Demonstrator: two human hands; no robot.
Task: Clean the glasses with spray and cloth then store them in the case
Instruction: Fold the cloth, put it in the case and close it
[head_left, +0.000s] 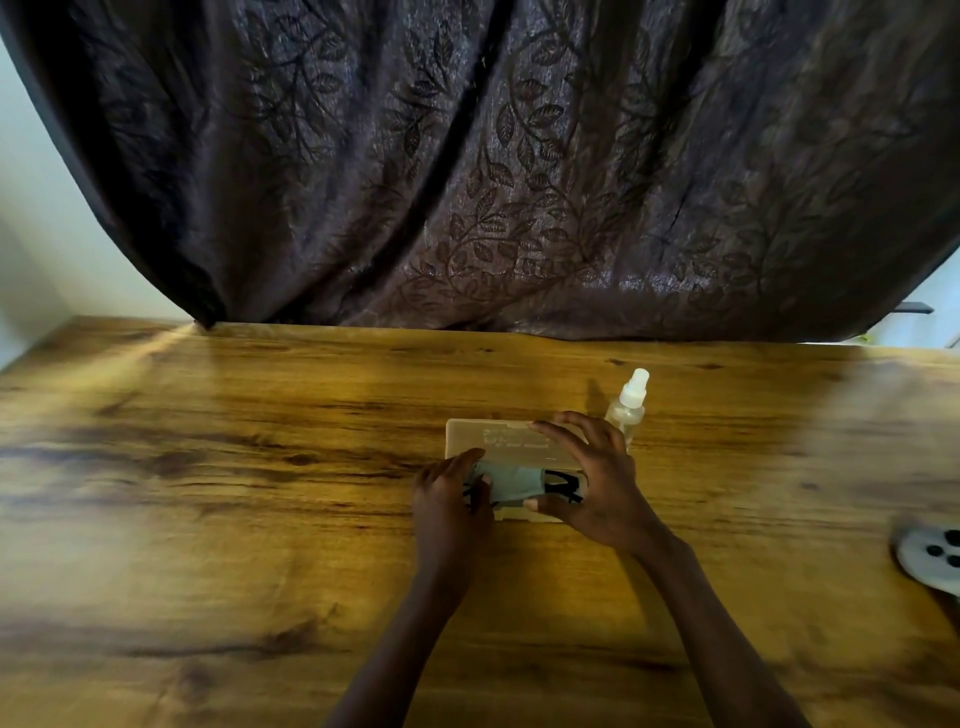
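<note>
With the glasses (563, 487) and cloth (511, 480) already in the open case (501, 441), my left hand (451, 493) tucks the cloth while my right hand (592, 483) spreads wide over it; only closing seems left.

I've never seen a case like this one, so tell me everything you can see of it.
The case is a flat, pale beige box, seemingly plastic, lying open on the wooden table just left of the spray bottle. Its lid shows faint, blurred print. The dark glasses and a grey-green cloth lie in it. The left hand rests at its left end; the right hand spans it from the far edge to the near edge.
</note>
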